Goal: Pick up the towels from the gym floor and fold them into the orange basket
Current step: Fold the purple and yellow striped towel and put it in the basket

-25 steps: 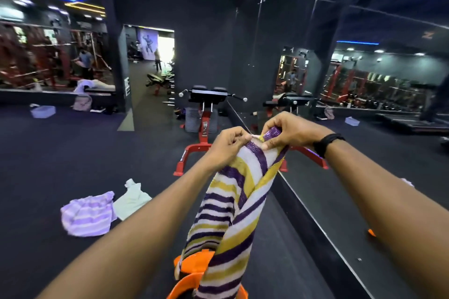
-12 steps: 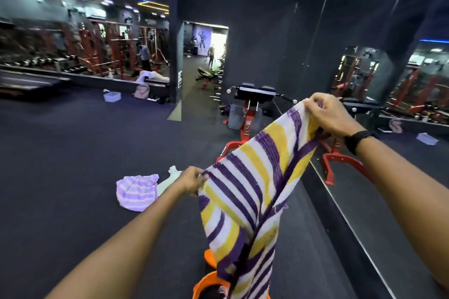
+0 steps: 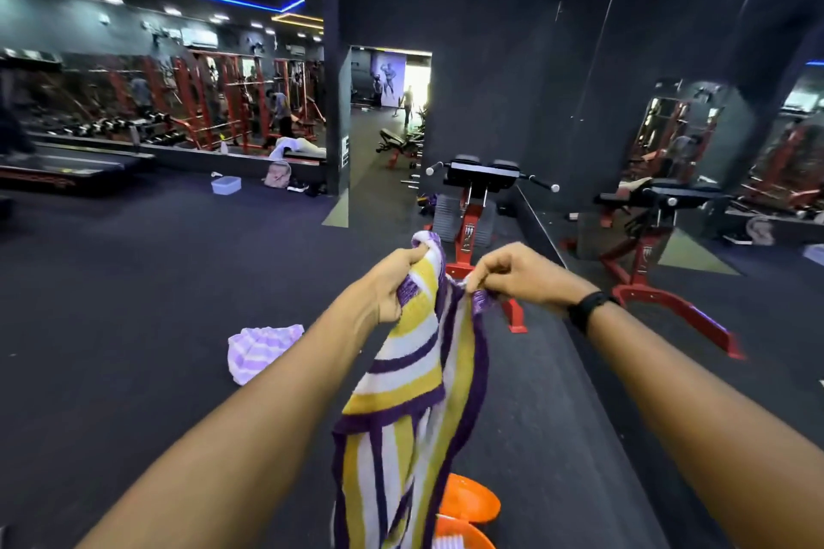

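Left hand grip: the left hand [image 3: 392,288] is closed round the upper edge of the striped towel [image 3: 414,374], cloth bunched in its fist and a purple corner poking out above the knuckles
Right hand grip: the right hand [image 3: 519,274] pinches the towel's other upper edge between curled fingers and thumb, just beside the left hand, a black band on its wrist
Striped towel: purple, yellow and white, held up in the air; from the two grips it hangs straight down in a loose, partly doubled drape, its lower end out of view at the bottom of the picture
Orange basket: the orange basket [image 3: 472,504] sits on the floor directly below the grips, partly hidden behind the hanging cloth
Other towel: a lilac striped towel [image 3: 261,350] lies crumpled on the dark floor, below and to the left of the left hand, well apart from it
Beyond the grips: a red exercise bench [image 3: 472,210] stands farther off, against a mirrored wall
Handling: probably light, soft and limp, not slippery or fragile; it will sag wherever it is unsupported, so it keeps no fold unaided
Where to hold: best at the corners or along one edge, hands spread to pull the edge taut, then brought together to make the fold
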